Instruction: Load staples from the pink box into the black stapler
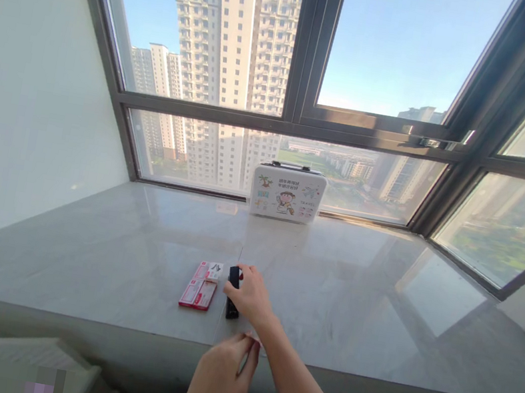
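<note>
My right hand reaches out over the grey stone sill with its fingers curled round a small black oblong device lying on the stone. Just left of the device lies a red and white flat packet. My left hand hangs at the sill's front edge, fingers bent together with something small and pale pinched at the fingertips, too hidden to name.
A small white case with cartoon print and a handle stands upright at the back against the window. A white wall bounds the left side. Dark window frames run behind and to the right.
</note>
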Action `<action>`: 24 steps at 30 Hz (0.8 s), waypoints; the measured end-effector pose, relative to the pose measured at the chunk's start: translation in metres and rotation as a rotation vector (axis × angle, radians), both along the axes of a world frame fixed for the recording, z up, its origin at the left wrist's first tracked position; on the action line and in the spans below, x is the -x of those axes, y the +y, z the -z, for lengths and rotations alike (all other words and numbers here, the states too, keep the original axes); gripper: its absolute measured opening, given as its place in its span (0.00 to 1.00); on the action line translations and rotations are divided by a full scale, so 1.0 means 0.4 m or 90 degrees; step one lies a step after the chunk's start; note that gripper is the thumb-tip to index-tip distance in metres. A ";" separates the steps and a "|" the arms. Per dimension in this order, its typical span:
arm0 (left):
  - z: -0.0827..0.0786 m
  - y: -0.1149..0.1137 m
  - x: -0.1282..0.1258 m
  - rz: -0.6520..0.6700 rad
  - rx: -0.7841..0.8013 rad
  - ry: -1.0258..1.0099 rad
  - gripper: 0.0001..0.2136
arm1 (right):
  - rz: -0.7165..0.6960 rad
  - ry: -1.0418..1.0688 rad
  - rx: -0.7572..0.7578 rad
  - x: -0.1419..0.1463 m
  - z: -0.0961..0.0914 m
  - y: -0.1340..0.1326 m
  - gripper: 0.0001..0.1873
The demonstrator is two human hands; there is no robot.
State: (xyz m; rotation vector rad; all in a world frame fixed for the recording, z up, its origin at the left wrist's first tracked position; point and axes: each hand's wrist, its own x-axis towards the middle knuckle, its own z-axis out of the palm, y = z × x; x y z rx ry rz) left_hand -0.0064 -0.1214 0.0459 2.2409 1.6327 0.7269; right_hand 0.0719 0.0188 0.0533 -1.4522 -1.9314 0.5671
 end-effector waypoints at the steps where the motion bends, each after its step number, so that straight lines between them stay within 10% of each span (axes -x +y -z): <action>1: -0.011 0.008 0.000 -0.019 0.002 -0.026 0.17 | -0.011 -0.006 -0.009 -0.040 -0.007 -0.006 0.28; 7: 0.001 0.097 -0.043 0.009 -0.108 -0.015 0.14 | -0.047 -0.021 -0.014 -0.275 -0.033 -0.077 0.25; 13: 0.054 0.148 -0.095 0.099 -0.113 0.091 0.22 | 0.100 0.030 -0.079 -0.275 -0.003 -0.110 0.14; 24: 0.076 0.185 -0.066 0.033 -0.143 0.117 0.22 | 0.299 0.702 -0.020 -0.396 0.069 -0.061 0.30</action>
